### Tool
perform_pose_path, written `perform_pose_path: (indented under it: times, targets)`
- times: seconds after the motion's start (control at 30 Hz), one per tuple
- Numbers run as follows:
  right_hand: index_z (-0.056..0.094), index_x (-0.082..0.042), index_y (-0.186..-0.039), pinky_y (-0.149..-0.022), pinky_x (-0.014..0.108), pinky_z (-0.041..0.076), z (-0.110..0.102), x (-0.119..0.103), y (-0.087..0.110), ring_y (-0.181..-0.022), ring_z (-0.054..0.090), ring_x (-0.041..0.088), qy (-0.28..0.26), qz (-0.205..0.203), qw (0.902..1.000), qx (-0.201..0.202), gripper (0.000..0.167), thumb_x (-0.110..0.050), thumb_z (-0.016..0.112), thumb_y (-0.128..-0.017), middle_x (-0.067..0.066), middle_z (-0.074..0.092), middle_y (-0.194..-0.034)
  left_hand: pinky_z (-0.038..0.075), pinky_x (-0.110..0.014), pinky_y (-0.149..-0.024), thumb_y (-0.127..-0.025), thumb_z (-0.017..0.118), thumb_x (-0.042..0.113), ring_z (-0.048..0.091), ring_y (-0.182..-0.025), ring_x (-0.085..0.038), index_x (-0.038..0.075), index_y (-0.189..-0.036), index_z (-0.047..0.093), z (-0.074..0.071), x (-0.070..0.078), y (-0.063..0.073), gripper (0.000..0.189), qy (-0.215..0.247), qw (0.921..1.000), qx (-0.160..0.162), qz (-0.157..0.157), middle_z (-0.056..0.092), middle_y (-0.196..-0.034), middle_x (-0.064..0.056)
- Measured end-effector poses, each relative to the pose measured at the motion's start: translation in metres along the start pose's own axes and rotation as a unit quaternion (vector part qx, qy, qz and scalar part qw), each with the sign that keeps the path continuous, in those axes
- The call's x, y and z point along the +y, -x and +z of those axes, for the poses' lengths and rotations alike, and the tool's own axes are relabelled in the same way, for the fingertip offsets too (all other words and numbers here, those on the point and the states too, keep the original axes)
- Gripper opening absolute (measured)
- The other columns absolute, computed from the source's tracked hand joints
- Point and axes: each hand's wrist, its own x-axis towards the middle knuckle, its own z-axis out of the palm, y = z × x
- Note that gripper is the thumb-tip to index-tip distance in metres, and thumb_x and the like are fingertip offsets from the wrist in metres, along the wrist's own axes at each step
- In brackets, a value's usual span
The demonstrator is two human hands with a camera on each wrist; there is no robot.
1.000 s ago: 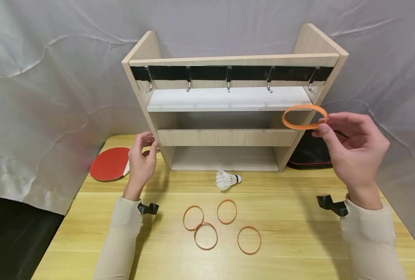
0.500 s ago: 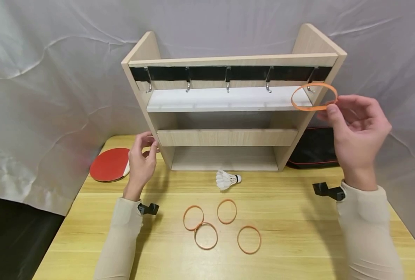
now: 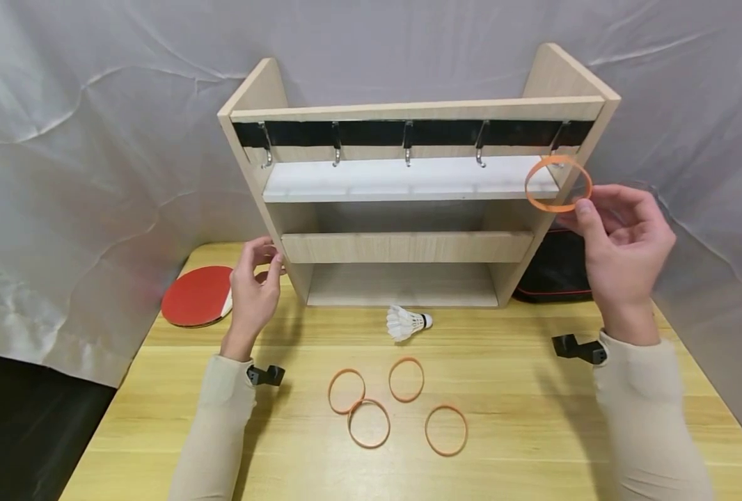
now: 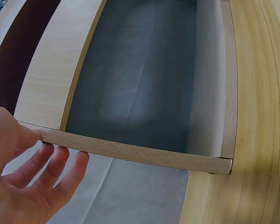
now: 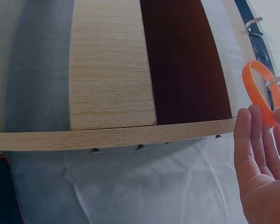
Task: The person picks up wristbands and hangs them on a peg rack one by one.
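My right hand pinches an orange ring between thumb and fingers, in front of the shelf's upper right corner. In the right wrist view the ring is tilted, and the tip of a metal hook shows across its opening. At the lower left, my left hand holds the side panel of the wooden shelf. The left wrist view has the thumb at the panel's front edge and the fingertips against its outer side.
Several orange rings lie on the table. A shuttlecock lies before the shelf. Several hooks line its black strip. A red paddle is at left, a black bag at right.
My right hand first rose with the orange ring from the shelf's right side toward the rightmost hook, then shifted left and slightly down. My left hand has stayed in place.
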Motion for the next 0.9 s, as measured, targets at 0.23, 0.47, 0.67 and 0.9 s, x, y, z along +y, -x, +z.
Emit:
perform_pose_path:
  times: [0.23,0.47,0.67,0.9]
  targets:
    - [0.067,0.020,-0.117,-0.079,0.029,0.070,-0.008,0.007,0.013,-0.086,0.081,0.022,0.023,0.009,0.9994,-0.025,0.027,0.011,0.077,-0.093,0.020,0.076,-0.102,0.061,-0.009,-0.076,-0.105,0.065,-0.004,0.073,-0.101,-0.036,-0.006,-0.135,0.062,0.000,-0.002,0.005,0.030,0.003,1.0000,0.005,-0.006,0.073,-0.113,-0.028]
    - [0.067,0.018,-0.120,-0.083,0.028,0.069,-0.006,0.007,0.014,-0.093,0.081,0.022,0.030,0.013,0.9982,-0.051,0.028,0.013,0.075,-0.094,0.019,0.076,-0.107,0.060,-0.008,-0.077,-0.105,0.066,-0.004,0.072,-0.101,-0.035,-0.007,-0.134,0.062,-0.002,-0.001,0.007,0.030,0.001,1.0000,0.009,0.000,0.072,-0.113,-0.027]
    - [0.067,0.018,-0.121,-0.084,0.028,0.069,-0.005,0.007,0.010,-0.093,0.081,0.022,0.033,0.008,0.9978,-0.057,0.028,0.012,0.075,-0.094,0.019,0.077,-0.108,0.060,-0.007,-0.077,-0.105,0.065,-0.004,0.071,-0.101,-0.035,-0.008,-0.135,0.061,-0.001,-0.002,0.003,0.030,0.003,0.9999,0.007,0.010,0.071,-0.114,-0.028]
    - [0.066,0.021,-0.119,-0.082,0.028,0.069,-0.011,0.010,0.015,-0.082,0.080,0.021,0.015,0.027,0.9982,-0.051,0.029,0.014,0.075,-0.093,0.018,0.076,-0.100,0.060,-0.007,-0.076,-0.104,0.066,-0.005,0.070,-0.101,-0.032,-0.009,-0.134,0.061,0.002,-0.003,-0.002,0.030,0.008,0.9999,0.007,0.008,0.071,-0.113,-0.029]
